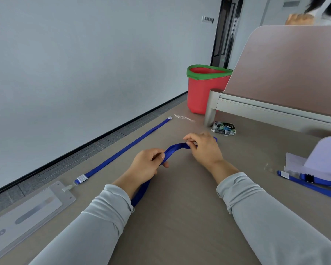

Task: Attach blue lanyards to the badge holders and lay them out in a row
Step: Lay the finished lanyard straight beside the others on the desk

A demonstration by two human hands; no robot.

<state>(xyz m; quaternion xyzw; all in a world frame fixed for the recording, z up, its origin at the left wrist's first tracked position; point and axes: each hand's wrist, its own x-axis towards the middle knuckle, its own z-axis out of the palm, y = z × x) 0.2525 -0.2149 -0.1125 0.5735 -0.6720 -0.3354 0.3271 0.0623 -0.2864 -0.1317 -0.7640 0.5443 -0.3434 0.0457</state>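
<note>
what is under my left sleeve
The blue fabric lanyard runs under the grey left sleeve; its lower end is covered there, so what it ends in cannot be seen.

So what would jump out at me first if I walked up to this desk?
Probably the hands in the middle: the left hand and right hand both hold a blue lanyard. To the left, a second lanyard lies stretched out, clipped to a clear badge holder. At the back stands a red bin with a green rim.
</note>
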